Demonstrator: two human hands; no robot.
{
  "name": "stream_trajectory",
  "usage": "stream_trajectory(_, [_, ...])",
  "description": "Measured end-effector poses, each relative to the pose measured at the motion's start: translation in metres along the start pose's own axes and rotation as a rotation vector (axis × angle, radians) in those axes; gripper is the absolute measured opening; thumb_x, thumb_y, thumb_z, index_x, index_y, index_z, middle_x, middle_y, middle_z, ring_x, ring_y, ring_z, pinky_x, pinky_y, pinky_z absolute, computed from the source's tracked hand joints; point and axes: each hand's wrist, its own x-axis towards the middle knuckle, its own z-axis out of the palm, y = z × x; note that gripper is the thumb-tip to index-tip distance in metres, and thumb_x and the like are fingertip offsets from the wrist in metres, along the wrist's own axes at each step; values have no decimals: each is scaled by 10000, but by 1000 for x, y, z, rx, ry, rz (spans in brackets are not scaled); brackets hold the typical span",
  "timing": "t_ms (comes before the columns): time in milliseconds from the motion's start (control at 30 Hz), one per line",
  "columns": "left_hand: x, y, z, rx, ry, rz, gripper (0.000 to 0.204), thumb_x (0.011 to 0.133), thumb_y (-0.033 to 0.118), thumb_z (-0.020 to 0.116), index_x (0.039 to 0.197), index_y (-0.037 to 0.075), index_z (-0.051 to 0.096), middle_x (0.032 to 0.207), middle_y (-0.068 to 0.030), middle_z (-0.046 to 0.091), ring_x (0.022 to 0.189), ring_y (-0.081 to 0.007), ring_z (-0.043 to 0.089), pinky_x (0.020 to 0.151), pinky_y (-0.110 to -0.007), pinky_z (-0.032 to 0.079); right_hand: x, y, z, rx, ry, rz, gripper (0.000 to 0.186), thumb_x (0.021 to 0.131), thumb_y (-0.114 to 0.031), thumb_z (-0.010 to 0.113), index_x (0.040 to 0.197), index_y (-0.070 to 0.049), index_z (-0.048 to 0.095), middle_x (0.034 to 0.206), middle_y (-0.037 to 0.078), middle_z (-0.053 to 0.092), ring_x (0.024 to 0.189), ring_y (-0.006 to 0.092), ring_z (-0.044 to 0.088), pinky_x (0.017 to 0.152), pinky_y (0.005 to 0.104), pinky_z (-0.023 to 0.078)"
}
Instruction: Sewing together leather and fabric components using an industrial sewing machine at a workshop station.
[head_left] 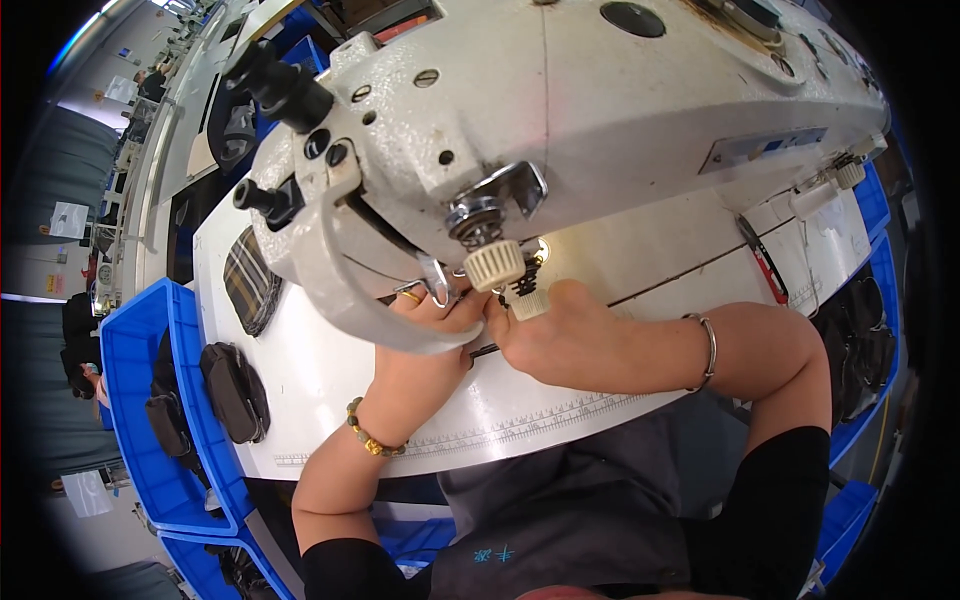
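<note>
The white sewing machine (600, 110) fills most of your view, its head leaning over the pale table (330, 370). Everything else sits around that head. Left of it, off the table's edge, blue bins (135, 400) hold dark pouches (235, 390), and a plaid piece (250, 280) lies on the table just under the head's left end. Directly below the head, your right hand (575, 345) lies flat, thumb up beside the cream tension knob (495, 265). Your left hand (430, 320) reaches in under the curved guard, fingers bent (the machine hides the tips, so I cannot tell whether either hand pinches anything). A thin dark strip (483, 351) peeks out between your two hands, right below the needle area. Keep both palms pressed flat, feed it evenly, and hold your fingertips clear of the needle.
</note>
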Motion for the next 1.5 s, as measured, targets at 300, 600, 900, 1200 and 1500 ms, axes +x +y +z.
stream_trajectory(300, [5,7,2,48,-4,-156,225,677,4,661,895,61,659,865,-87,599,786,-303,604,651,-382,496,5,9,3,-59,65,-3,67,591,-120,654,552,-85,613,531,72,572,494,206,604,399,329,440])
stream_trajectory(600, [3,-26,-11,-112,-104,-71,186,780,-57,615,934,35,662,793,-109,625,671,-308,603,588,-345,467,0,13,13,37,28,48,61,590,-122,647,556,-75,627,542,104,575,504,236,614,411,343,449])
stream_trajectory(900, [-3,-37,-2,-365,-139,-218,200,787,-81,608,946,20,675,815,-157,643,719,-318,610,620,-338,479,2,10,5,59,37,26,57,594,-129,646,565,-85,625,562,105,575,518,245,617,431,356,454])
stream_trajectory(1200, [4,-5,-11,-142,-146,-219,268,772,-27,617,1001,84,700,910,-146,631,728,-340,637,618,-390,518,0,11,15,-3,50,-6,45,598,-134,646,570,-105,628,554,90,570,511,234,611,425,356,441])
stream_trajectory(1500, [5,-3,-1,-62,-70,-191,237,767,-22,619,977,64,688,930,-150,629,727,-338,638,602,-392,525,1,13,12,124,77,99,76,596,-130,647,545,-95,603,549,85,555,495,245,597,416,356,435])
